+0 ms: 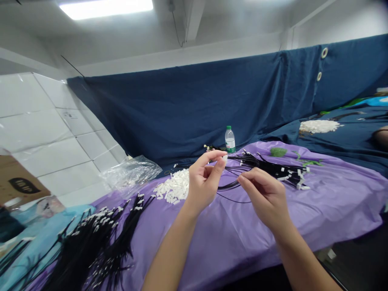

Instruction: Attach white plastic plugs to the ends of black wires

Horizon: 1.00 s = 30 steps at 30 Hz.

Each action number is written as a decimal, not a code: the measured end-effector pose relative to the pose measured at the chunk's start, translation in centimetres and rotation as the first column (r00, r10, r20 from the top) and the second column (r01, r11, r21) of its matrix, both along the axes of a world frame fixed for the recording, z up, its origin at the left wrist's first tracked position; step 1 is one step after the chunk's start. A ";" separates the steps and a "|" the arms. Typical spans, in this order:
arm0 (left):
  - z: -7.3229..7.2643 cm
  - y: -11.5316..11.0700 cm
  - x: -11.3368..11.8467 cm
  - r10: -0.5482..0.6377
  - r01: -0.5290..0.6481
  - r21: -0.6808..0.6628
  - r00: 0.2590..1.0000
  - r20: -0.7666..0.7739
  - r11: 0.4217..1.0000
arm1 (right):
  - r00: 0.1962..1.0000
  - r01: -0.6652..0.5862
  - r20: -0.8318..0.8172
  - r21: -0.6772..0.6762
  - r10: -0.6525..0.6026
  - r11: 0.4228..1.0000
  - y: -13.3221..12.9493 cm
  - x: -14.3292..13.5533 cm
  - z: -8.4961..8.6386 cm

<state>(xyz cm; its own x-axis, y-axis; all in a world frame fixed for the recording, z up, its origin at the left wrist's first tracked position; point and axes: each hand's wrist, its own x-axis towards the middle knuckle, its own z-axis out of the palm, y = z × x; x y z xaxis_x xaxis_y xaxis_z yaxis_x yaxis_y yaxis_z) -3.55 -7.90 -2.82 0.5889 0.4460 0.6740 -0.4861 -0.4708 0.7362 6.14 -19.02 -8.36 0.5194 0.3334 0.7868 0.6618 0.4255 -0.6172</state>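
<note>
My left hand (206, 176) is closed, with a small white plastic connector (224, 157) pinched between thumb and forefinger. To its right, my right hand (265, 194) is pinched shut, with a thin black wire at its fingertips; the wire's end is too small to make out. Black wires (228, 186) lie behind and between the two hands. Beyond my right hand is a bundle of black wires with white connectors (273, 167). A heap of loose white connectors (176, 186) lies just left of my left hand.
Purple sheeting (224, 234) covers the table. Many black cables with white ends (87, 242) lie at the left front, near crumpled clear plastic (130, 173). A bottle (230, 139) stands at the back, before a blue cloth (188, 105). Another white heap (319, 126) is far right.
</note>
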 end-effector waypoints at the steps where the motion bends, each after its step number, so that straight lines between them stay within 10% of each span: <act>1: 0.0 0.0 0.0 0.001 -0.002 -0.013 1.000 -0.006 1.000 | 1.000 0.006 0.000 0.001 -0.006 1.000 0.0 0.0 0.0; 21: 0.1 0.0 0.1 0.012 -0.012 -0.018 0.999 -0.048 1.000 | 0.995 0.052 0.084 -0.025 -0.050 0.998 -0.3 -0.5 0.7; 30: 0.0 -1.0 0.2 0.005 -0.007 -0.019 0.992 -0.127 1.000 | 0.893 0.321 0.281 0.151 -0.352 0.935 0.3 -0.7 0.5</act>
